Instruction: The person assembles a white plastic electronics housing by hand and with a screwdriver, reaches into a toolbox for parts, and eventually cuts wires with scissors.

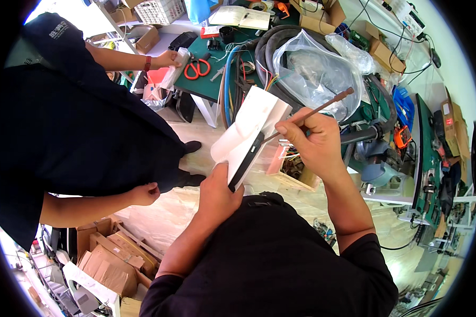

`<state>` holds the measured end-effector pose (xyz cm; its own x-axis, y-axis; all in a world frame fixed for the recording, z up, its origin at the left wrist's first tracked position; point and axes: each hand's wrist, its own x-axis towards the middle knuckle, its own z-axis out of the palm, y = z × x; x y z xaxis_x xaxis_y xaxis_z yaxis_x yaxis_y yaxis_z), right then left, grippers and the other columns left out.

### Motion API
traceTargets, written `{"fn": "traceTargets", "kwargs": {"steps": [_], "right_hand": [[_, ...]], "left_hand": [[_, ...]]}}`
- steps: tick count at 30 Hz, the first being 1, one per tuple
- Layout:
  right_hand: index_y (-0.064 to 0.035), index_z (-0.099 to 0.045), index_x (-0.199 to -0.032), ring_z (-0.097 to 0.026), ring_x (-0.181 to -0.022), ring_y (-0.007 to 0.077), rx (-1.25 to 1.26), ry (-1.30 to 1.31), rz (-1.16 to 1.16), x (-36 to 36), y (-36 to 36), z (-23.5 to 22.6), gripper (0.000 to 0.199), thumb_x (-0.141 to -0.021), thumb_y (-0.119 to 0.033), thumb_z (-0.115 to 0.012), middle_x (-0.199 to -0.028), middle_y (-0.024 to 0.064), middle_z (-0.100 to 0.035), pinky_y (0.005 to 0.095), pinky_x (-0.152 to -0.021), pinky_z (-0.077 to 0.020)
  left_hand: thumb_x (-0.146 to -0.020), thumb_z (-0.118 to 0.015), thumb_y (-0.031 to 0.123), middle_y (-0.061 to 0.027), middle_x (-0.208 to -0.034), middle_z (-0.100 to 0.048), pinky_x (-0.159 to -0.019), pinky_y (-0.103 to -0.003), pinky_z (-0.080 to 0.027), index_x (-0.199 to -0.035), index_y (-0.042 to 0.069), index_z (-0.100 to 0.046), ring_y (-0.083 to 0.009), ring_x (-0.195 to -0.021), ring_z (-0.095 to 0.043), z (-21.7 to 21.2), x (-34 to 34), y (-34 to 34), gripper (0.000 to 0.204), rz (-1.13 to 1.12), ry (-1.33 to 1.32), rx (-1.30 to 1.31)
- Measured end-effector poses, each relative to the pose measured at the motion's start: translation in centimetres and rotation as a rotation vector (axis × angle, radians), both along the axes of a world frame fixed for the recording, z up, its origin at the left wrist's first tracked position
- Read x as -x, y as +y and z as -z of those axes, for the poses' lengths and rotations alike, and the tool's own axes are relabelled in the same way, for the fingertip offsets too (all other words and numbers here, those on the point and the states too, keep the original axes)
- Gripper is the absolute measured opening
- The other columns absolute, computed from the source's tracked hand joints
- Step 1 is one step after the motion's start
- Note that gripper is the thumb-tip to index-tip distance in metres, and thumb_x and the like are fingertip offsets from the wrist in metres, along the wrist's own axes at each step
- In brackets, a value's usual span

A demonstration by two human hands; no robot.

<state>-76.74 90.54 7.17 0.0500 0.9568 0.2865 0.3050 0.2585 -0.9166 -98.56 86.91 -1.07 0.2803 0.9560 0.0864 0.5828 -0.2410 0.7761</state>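
Note:
My left hand [215, 186] is closed round the lower end of a white, flat-sided thing with a folded flap [243, 129]; its exact kind I cannot make out. A black strip [247, 162] with a small light slot runs along its right edge. In my right hand [316, 138], a thin brown stick [330, 101] is pinched between thumb and fingers. Its thicker end points up to the right, and its thin end reaches down to the white thing beside the black strip. Whether the tip touches is too small to tell.
A person in dark clothes [84, 121] stands close on my left, one hand at the green table [195, 84]. Red-handled scissors [197, 67], thick black hose [272, 45] and a clear plastic bag [317, 74] lie there. Cardboard boxes [108, 264] sit at the lower left.

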Motion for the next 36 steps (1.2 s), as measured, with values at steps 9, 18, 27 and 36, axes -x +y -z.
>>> {"fn": "traceTargets", "kwargs": {"steps": [9, 18, 27, 36], "right_hand": [[0.0003, -0.067, -0.088, -0.046, -0.057, 0.0042, 0.194, -0.017, -0.063, -1.0, 0.3, 0.4, 0.018, -0.089, -0.017, -0.071, -0.065, -0.0005, -0.055, 0.0243, -0.051, -0.0391], [0.0005, -0.055, -0.125, -0.059, -0.095, 0.0115, 0.035, 0.234, -0.249, -3.6, 0.1, -4.2, 0.035, -0.096, -0.017, -0.061, -0.099, 0.0062, -0.066, 0.0269, -0.086, -0.0458], [0.0016, -0.066, -0.102, -0.063, -0.082, 0.0113, 0.010, 0.125, -0.145, -2.6, -0.1, -4.2, 0.018, -0.096, -0.014, -0.060, -0.090, 0.0064, -0.069, 0.0258, -0.075, -0.0512], [0.0006, -0.066, -0.098, -0.060, -0.076, 0.0087, -0.016, 0.107, -0.016, -2.2, -0.4, -2.7, 0.019, -0.093, -0.018, -0.067, -0.084, 0.0045, -0.068, 0.0229, -0.069, -0.0471]], "left_hand": [[-0.070, -0.073, 0.005, -0.0255, -0.089, -0.061, -0.070, -0.049, -0.050, -0.104, -0.003, -0.050, -0.0467, -0.083, -0.060, 0.5, 0.0, 0.5, 0.042, -0.005, 0.030, -0.024], [-0.071, -0.073, 0.005, -0.0254, -0.091, -0.060, -0.070, -0.048, -0.050, -0.105, -0.003, -0.049, -0.0464, -0.085, -0.060, 0.2, 0.3, 0.8, 0.043, 0.018, 0.017, 0.013], [-0.075, -0.064, 0.000, -0.0161, -0.082, -0.066, -0.070, -0.038, -0.051, -0.094, 0.001, -0.057, -0.0359, -0.079, -0.067, -0.3, 0.4, 0.4, 0.020, -0.037, 0.003, -0.036], [-0.073, -0.065, 0.001, -0.0168, -0.083, -0.065, -0.069, -0.038, -0.051, -0.094, 0.001, -0.057, -0.0368, -0.079, -0.066, -0.3, 0.6, 0.2, 0.022, -0.037, 0.015, -0.090]]}}
